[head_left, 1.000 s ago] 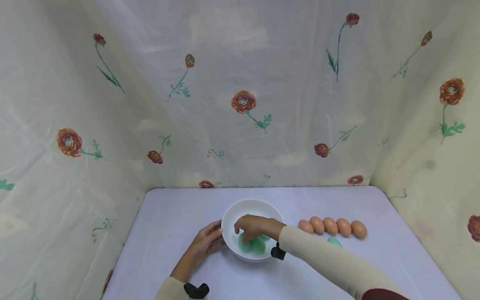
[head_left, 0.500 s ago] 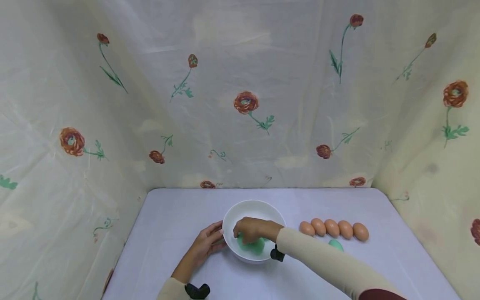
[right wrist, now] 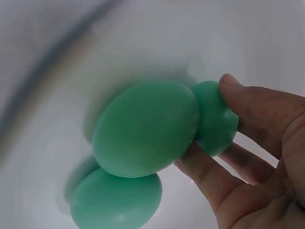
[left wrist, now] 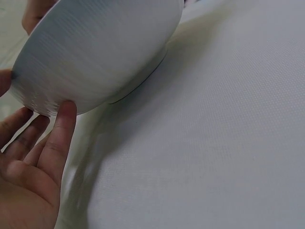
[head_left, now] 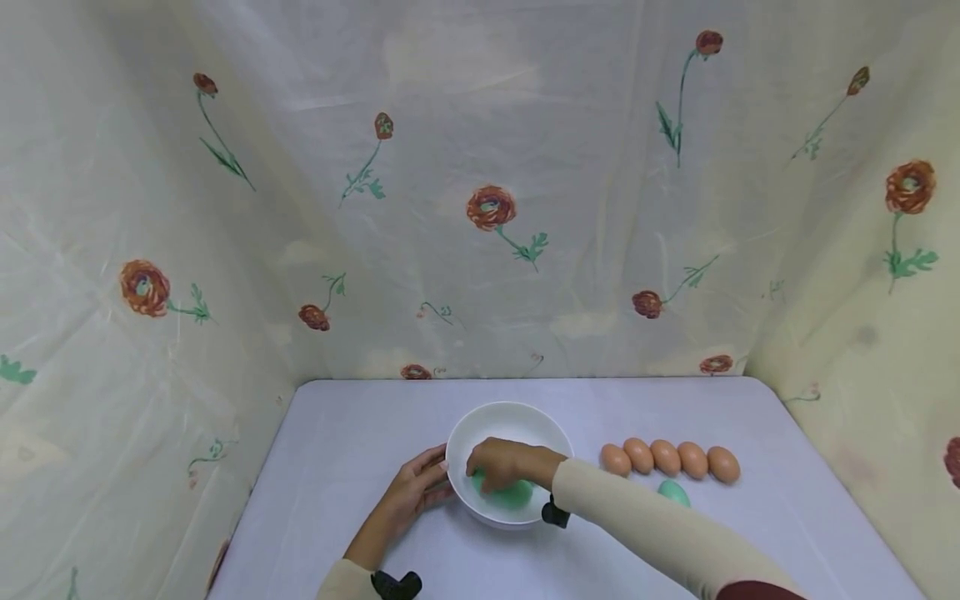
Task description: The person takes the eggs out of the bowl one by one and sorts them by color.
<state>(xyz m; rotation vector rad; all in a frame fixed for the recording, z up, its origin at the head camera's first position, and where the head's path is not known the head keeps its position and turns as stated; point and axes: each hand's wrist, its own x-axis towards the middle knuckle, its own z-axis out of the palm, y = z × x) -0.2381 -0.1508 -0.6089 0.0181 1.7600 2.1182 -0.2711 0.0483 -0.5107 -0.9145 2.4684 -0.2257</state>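
Note:
A white bowl (head_left: 510,417) stands on the table. My left hand (head_left: 411,487) is at its left side, fingers spread and fairly straight, with fingertips against the outer wall (left wrist: 105,52). My right hand (head_left: 498,462) reaches down into the bowl. In the right wrist view its thumb and fingers pinch a green egg (right wrist: 217,121). A larger-looking green egg (right wrist: 145,129) lies right beside it, overlapping the fingertips. Another green egg (right wrist: 116,200) rests against that one. From the head view, the right hand partly covers these eggs.
Several brown eggs (head_left: 665,457) lie in a row on the table (head_left: 337,433), right of the bowl. One more green egg (head_left: 673,492) sits in front of them, partly behind the right sleeve (head_left: 637,517). Flower-printed cloth (head_left: 570,125) hangs around the table's back and sides.
My right hand has sunk slightly lower into the bowl, its fingers closing in on the green eggs. The left hand stays at the bowl's side. The head view has shifted a little.

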